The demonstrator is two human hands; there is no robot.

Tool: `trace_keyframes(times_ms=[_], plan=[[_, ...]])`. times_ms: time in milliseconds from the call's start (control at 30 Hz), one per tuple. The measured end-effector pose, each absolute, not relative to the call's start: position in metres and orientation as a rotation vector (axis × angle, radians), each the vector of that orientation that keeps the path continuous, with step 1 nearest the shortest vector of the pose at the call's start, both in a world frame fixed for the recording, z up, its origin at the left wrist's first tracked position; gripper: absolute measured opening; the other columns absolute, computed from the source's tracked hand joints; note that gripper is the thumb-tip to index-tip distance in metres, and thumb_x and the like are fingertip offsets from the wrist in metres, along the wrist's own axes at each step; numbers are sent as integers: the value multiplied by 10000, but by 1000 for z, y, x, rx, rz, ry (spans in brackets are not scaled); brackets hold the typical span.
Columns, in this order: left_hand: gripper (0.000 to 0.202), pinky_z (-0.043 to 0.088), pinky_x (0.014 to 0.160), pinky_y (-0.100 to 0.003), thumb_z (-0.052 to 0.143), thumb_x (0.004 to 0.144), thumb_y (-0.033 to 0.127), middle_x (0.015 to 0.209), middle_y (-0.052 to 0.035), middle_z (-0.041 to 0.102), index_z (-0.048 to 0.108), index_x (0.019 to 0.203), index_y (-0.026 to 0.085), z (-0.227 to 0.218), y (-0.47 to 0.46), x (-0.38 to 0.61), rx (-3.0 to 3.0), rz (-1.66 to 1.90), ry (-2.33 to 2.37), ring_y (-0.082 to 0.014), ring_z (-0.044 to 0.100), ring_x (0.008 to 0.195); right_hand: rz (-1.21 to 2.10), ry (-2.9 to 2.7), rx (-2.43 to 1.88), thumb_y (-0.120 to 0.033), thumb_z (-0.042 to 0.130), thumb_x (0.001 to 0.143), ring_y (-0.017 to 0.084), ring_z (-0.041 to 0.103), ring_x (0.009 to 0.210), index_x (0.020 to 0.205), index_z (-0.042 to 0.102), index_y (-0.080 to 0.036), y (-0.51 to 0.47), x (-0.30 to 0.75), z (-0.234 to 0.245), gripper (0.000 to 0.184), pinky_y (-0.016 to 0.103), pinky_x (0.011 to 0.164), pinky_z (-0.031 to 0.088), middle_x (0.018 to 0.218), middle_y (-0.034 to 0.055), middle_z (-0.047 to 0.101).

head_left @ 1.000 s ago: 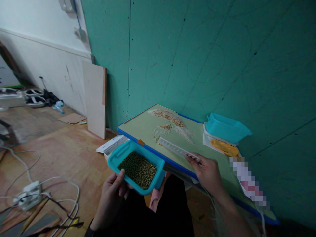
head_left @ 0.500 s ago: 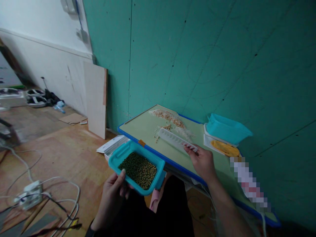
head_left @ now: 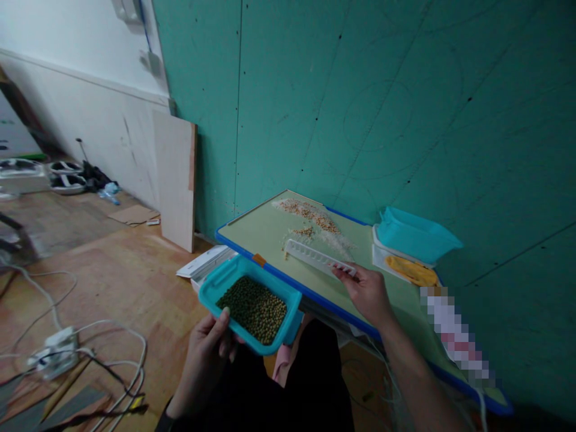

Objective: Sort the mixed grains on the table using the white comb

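And here's the right hand [head_left: 369, 294] over the near half of the table [head_left: 252, 225], thumb and fingers pinched narrow on a white strip [head_left: 311, 255]. It has the strip by one end only; most of the length reaches out past the fingertips. The long axis slants roughly along the table's near edge, the free end pointing to the table's left end, right beside a few loose beans [head_left: 285, 255] on the tabletop. Whether the strip touches the table, I can't tell. Beyond it on the table, a heap of pale grains and tan beans [head_left: 310, 214]. Now the left hand [head_left: 208, 345], just off the table's near edge: thumb over the rim, gripping a turquoise tub [head_left: 227, 273], open side up, green and tan beans inside.
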State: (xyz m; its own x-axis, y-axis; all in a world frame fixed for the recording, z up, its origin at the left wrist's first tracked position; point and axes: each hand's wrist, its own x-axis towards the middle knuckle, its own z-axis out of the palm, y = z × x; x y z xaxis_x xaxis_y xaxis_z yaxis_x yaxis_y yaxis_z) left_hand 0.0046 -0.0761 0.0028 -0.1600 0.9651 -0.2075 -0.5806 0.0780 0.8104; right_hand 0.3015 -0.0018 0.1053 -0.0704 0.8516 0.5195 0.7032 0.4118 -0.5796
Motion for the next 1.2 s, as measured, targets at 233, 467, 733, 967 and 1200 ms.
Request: trace_keyframes(times_ms=[233,467,733,967,1200], plan=[[441,386,395,-189,887,704,508,405,86,448,607,611,181,9,-79,7,475,1494,947,-79,452,344,415,-1811,-1227,-383,679,906,253,790,827,953,821,-216,-19,294,106,224,316,736,625,918,62,825],[492,396,389,-194,878,689,561,395,79,444,592,577,177,7,-77,5,507,1472,965,-73,431,348,341,-1610,-1295,-460,702,844,267,774,773,891,813,-177,11,297,110,308,351,723,617,845,75,818],[492,377,394,-190,857,716,575,396,77,463,592,588,181,2,-75,4,520,1468,947,-71,458,342,365,-1624,-1309,-445,702,834,262,766,764,878,810,-174,20,304,103,295,350,724,608,834,76,814],[454,380,390,-194,871,719,538,423,57,543,611,627,178,5,-77,5,507,1466,937,-73,458,345,417,-1648,-1292,-411,695,848,245,762,749,895,806,-170,19,298,103,269,329,716,604,825,62,810],[495,412,422,-190,849,748,543,424,59,515,556,567,188,5,-77,5,491,1464,907,-67,438,373,465,-1760,-1218,-375,688,885,250,780,765,941,817,-181,5,280,106,240,324,712,620,867,69,820]])
